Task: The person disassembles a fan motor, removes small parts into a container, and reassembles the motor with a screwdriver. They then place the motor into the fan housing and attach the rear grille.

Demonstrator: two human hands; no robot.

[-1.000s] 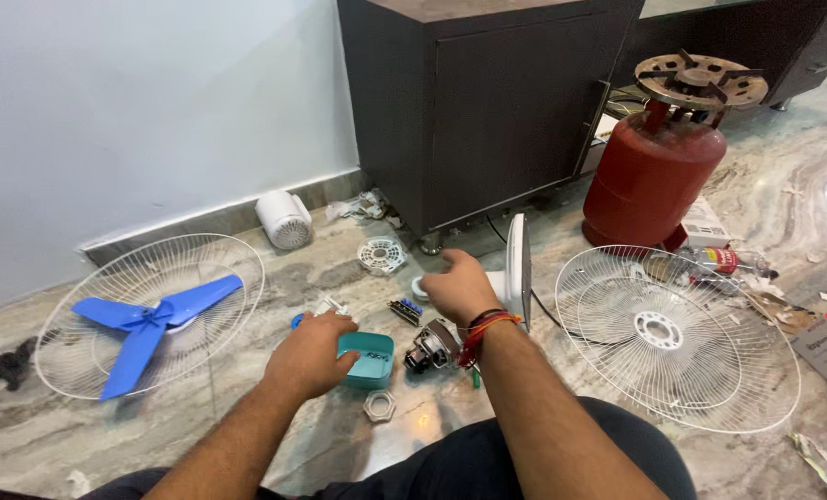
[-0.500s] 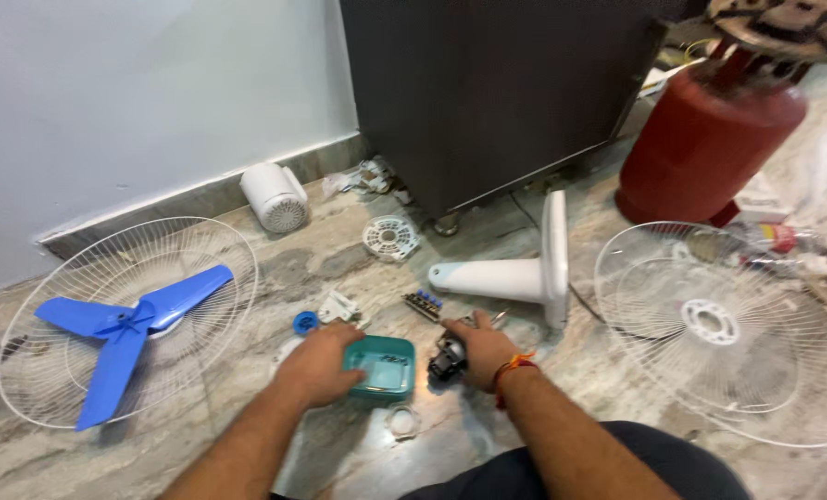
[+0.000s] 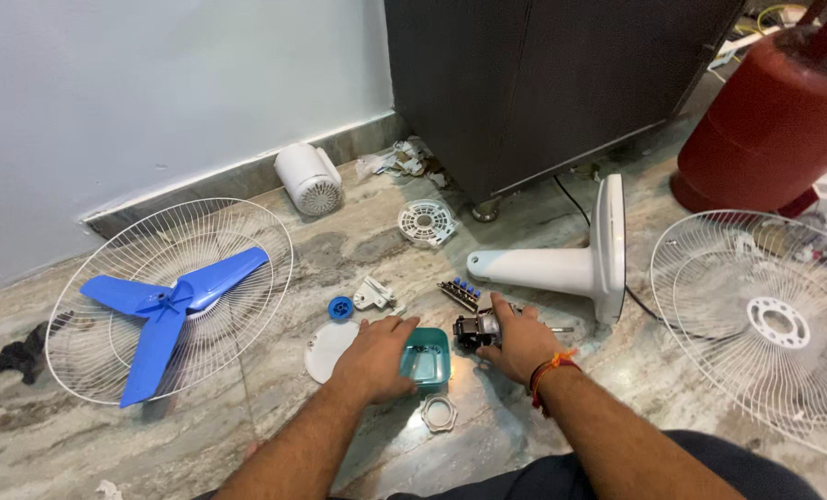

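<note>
My left hand (image 3: 374,357) rests on the rim of a small teal plastic box (image 3: 429,358) on the marble floor. My right hand (image 3: 517,341), with an orange thread on the wrist, grips a small black and metal fan motor (image 3: 475,329) just right of the box. A white ring nut (image 3: 438,413) lies in front of the box. A white round plate (image 3: 324,350) and a blue knob (image 3: 340,307) lie to the left of my left hand.
A white fan stand (image 3: 571,267) lies on its side behind my right hand. One wire guard with a blue fan blade (image 3: 165,304) lies left, another white guard (image 3: 773,322) right. A red gas cylinder (image 3: 770,120), a dark cabinet (image 3: 543,74) and a white motor cover (image 3: 309,180) stand behind.
My right hand came down from the fan stand and closed on the motor. My left hand stayed at the teal box. The camera tilted lower and closer.
</note>
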